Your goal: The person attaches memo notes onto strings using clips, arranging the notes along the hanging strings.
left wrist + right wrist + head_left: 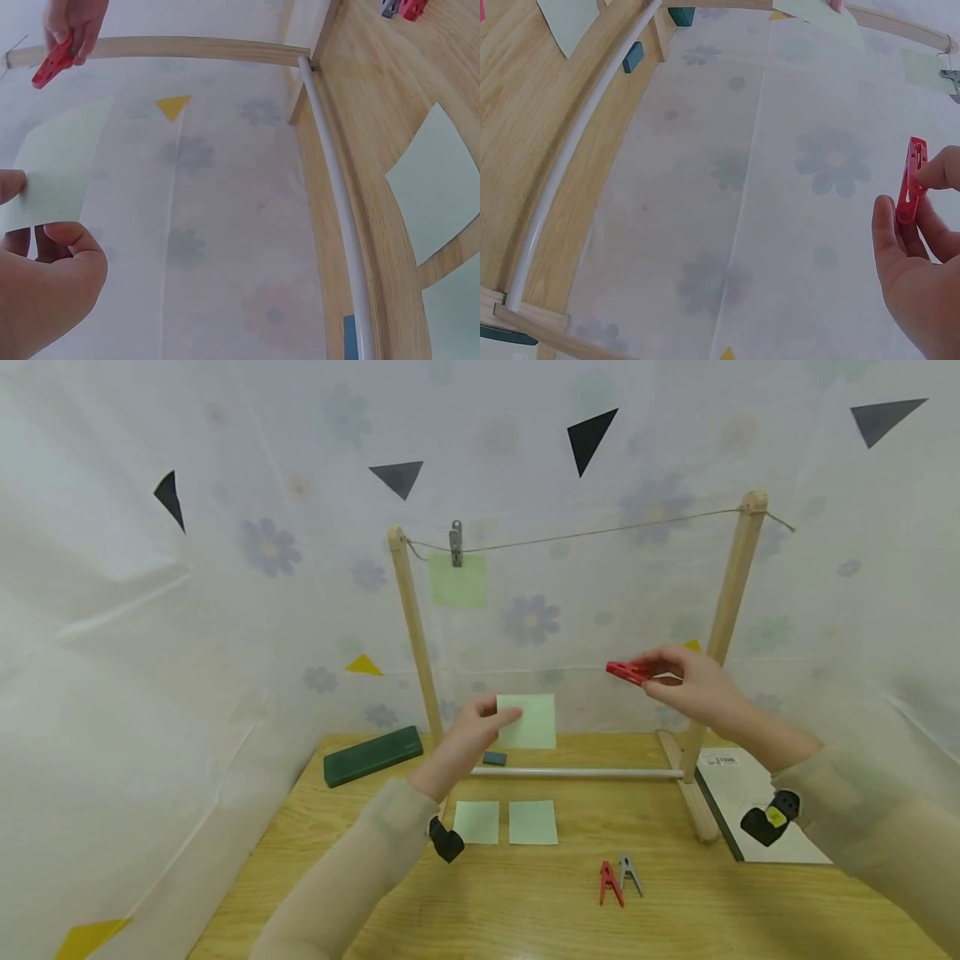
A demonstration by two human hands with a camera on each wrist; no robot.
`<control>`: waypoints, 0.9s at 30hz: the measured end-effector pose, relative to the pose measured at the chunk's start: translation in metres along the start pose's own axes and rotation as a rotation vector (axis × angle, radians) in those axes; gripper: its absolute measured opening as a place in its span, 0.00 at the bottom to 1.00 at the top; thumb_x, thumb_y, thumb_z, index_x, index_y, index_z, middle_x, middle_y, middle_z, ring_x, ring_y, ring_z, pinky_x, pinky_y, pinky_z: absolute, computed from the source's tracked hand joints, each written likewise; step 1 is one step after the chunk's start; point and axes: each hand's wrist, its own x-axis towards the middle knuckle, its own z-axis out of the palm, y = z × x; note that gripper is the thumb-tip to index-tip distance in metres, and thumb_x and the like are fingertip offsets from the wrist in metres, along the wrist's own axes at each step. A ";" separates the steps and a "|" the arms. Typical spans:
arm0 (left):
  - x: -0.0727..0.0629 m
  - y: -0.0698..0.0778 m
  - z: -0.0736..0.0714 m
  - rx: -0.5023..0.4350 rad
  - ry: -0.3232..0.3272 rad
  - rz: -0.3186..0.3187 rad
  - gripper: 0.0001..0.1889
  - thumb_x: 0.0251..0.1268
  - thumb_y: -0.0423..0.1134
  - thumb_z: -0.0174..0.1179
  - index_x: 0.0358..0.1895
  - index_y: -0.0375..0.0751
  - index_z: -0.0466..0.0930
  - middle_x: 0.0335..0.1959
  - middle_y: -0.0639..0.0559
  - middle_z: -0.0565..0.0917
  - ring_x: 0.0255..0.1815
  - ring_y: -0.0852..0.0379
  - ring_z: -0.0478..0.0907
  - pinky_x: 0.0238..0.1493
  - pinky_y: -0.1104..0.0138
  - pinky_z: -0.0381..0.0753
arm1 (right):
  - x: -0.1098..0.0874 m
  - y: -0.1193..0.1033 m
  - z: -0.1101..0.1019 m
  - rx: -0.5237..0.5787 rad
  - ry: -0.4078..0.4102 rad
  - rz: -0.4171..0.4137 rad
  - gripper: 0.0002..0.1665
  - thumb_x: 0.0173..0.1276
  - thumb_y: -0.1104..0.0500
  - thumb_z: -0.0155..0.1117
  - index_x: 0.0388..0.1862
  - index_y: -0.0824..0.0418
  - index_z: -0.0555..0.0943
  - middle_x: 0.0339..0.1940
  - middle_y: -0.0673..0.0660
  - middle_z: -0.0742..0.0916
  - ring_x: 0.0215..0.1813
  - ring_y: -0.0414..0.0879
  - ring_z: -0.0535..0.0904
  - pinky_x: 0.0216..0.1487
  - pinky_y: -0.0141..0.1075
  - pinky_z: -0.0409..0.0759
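A pale green paper square (534, 727) is pinched by its left side in my left hand (474, 732), raised above the table in front of the wooden frame. My right hand (693, 687) holds a red clothespin (624, 672) between thumb and fingers, to the right of the paper and apart from it. In the right wrist view the clothespin (912, 180) stands nearly upright in the fingers. Above, a string (600, 532) runs between two posts; a grey clothespin (456, 545) clips another green paper (459, 583) near its left end.
Two green papers (476, 822) lie on the table (525, 910), with a red clothespin (611, 885) and a grey clothespin (630, 872) to their right. A white bar (585, 773) joins the posts low down. A dark green case (373, 756) is left, a white pad (738, 802) right.
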 end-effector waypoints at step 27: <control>0.017 0.044 0.006 -0.173 0.031 0.110 0.16 0.73 0.37 0.58 0.59 0.33 0.78 0.47 0.51 0.81 0.46 0.58 0.78 0.52 0.64 0.79 | 0.021 -0.039 -0.023 -0.020 0.051 0.031 0.21 0.74 0.52 0.60 0.61 0.60 0.78 0.59 0.62 0.82 0.44 0.20 0.76 0.43 0.20 0.75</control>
